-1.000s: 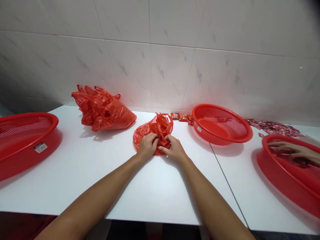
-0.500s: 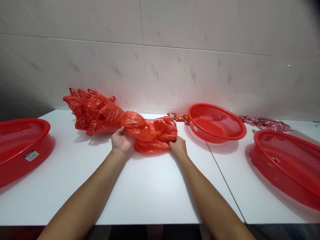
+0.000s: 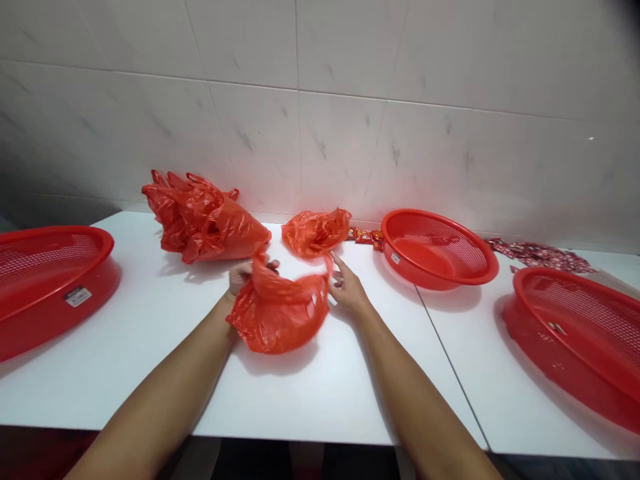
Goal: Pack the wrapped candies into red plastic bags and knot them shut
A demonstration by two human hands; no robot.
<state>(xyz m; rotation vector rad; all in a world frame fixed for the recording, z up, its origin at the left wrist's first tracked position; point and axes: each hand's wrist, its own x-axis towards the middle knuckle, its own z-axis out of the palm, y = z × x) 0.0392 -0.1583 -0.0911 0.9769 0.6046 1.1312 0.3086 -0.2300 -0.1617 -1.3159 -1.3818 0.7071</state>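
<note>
Between my two hands a red plastic bag [image 3: 280, 313] hangs loosely over the white table, its body sagging toward me. My left hand [image 3: 242, 275] is closed on the bag's left handle, its fingers partly hidden by the plastic. On the other side, my right hand [image 3: 346, 283] pinches the right handle with its fingers curled. Behind them, another crumpled red plastic bag [image 3: 315, 233] lies near the wall. To its left rests a big bundle of red plastic bags [image 3: 215, 220], handles pointing up and left.
A red basket [image 3: 435, 248] stands at the back right, with small red packets [image 3: 364, 236] beside it. Another red basket [image 3: 560, 340] is at the right edge and a third red basket [image 3: 95, 280] at the left. Patterned red packets [image 3: 543, 255] lie by the tiled wall [image 3: 350, 147].
The red plastic at my hands has come apart: one bag now hangs between my hands, nearer me, while a crumpled one lies behind near the wall.
</note>
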